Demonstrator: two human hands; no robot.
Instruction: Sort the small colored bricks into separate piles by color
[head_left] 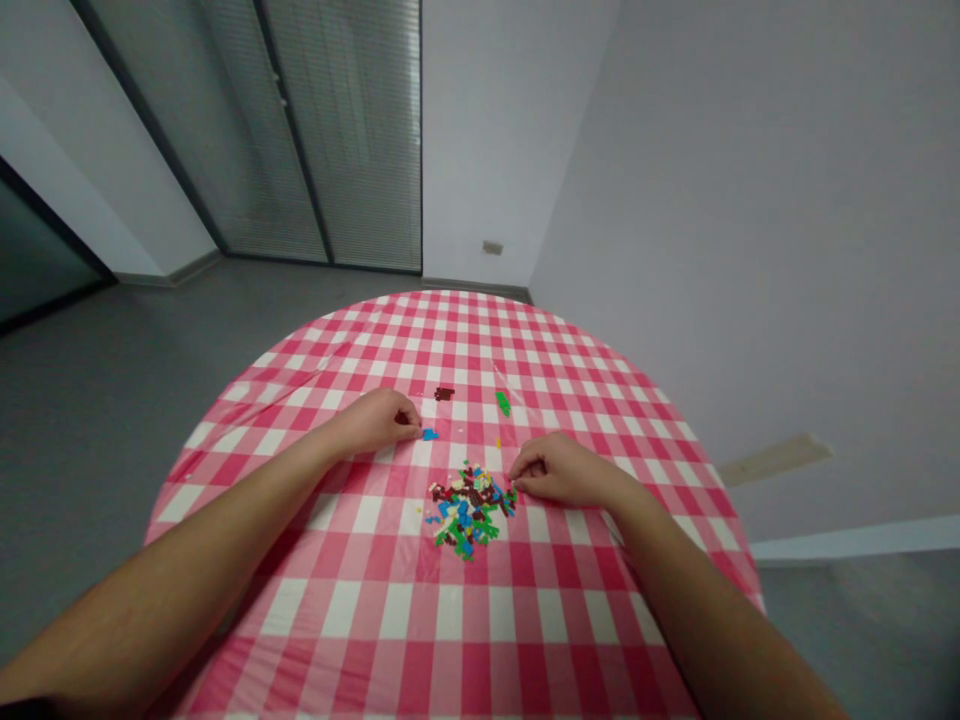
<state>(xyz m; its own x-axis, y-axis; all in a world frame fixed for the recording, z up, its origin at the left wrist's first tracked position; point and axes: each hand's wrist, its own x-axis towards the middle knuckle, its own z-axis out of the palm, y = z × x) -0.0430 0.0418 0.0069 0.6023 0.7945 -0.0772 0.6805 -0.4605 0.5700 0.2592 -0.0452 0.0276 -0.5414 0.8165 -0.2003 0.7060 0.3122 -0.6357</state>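
Note:
A mixed pile of small toy bricks (466, 512) in blue, green, brown, white, red and yellow lies on the checked tablecloth. My left hand (381, 420) is closed in a pinch beyond the pile to the left, its fingertips at the edge of a small blue brick group (430, 435). Whatever is between those fingers is too small to name. At the pile's right edge, my right hand (559, 470) has thumb and fingers pinched together by a few bricks; what it holds, if anything, is hidden. Farther off lie a dark brown brick group (444, 394) and a green brick group (503, 403).
The round table wears a pink-and-white checked tablecloth (450, 600). A tiny yellow brick (498, 442) lies between the pile and the green group. Behind the table are a wall with a socket (492, 247) and glass panels with blinds (360, 150); another wall stands right.

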